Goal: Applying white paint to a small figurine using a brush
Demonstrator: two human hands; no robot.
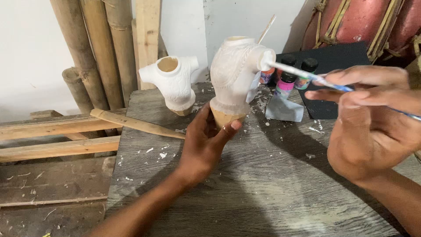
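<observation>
White-painted carved wooden torso (234, 74) stands upright in your left hand (205, 145), long axis vertical, its bare wood base pinched between thumb and fingers above the grey plank table (245, 193). Left of it, a second white torso (174, 83) sits near the table's far edge, just apart. Your right hand (372, 123) grips a thin paintbrush (307, 75), tip touching the figure's shoulder stub. Small paint bottles (287, 81) stand behind; open tabletop lies nearer you.

front board (263, 197) open | behind: second torso (174, 83), paint bottles (287, 81)
</observation>
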